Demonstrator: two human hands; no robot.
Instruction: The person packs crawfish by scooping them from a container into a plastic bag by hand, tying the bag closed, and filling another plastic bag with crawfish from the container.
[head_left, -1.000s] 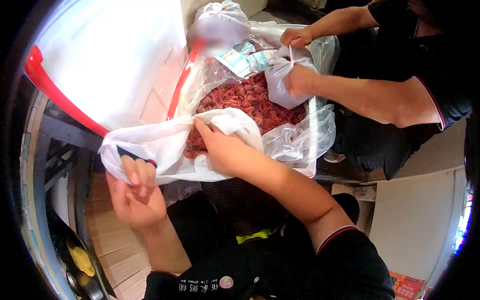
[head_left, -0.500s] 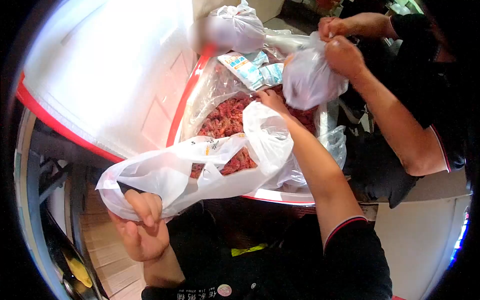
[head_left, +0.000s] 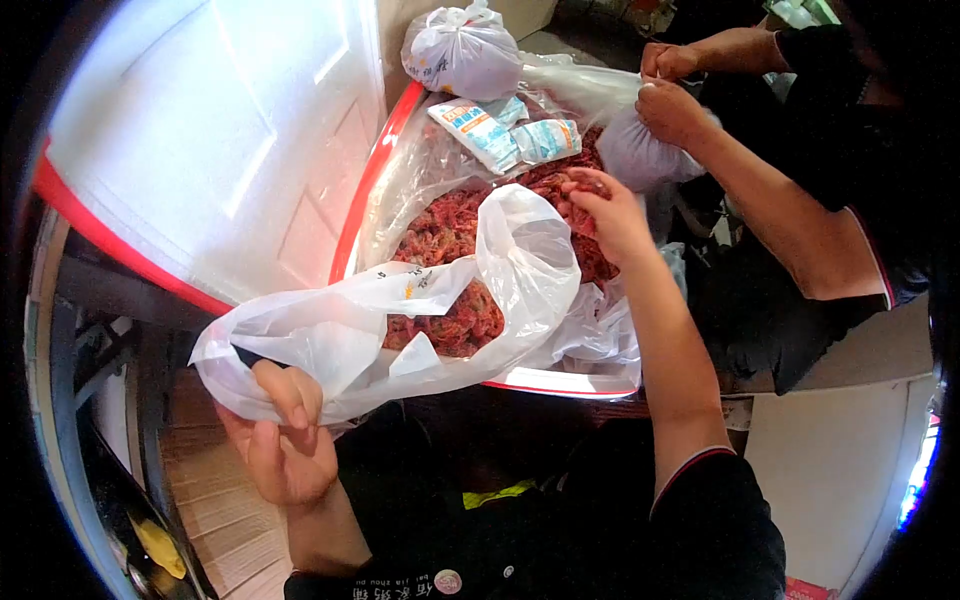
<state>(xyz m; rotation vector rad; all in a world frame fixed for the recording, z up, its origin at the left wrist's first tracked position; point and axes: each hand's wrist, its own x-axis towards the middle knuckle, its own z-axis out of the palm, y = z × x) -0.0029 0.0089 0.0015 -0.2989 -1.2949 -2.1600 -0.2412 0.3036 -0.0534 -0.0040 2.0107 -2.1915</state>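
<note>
My left hand [head_left: 280, 435] grips the rim of a white plastic bag [head_left: 370, 375], which stretches open across the near side of a cooler. Its other end rises in a bunched loop near the cooler's middle. Dark red crayfish [head_left: 430, 230] fill the clear liner [head_left: 400, 170] of the cooler and show through the bag's opening. Right of the bag, my right hand [head_left: 615, 220] is raised over the pile, its fingers curled around some crayfish [head_left: 582, 215]. How many it holds I cannot tell.
Ice packs [head_left: 480, 135] lie on the crayfish. A knotted full bag [head_left: 462, 55] stands at the far corner. Across from me, a co-worker's hands [head_left: 675, 95] hold the top of another filled bag [head_left: 645, 150]. The red-edged cooler lid [head_left: 200, 130] stands open at left.
My right hand has lifted out of the pile and moved right, with crayfish in its fingers. My left hand stays on the bag. The co-worker's bag has shifted right and lower.
</note>
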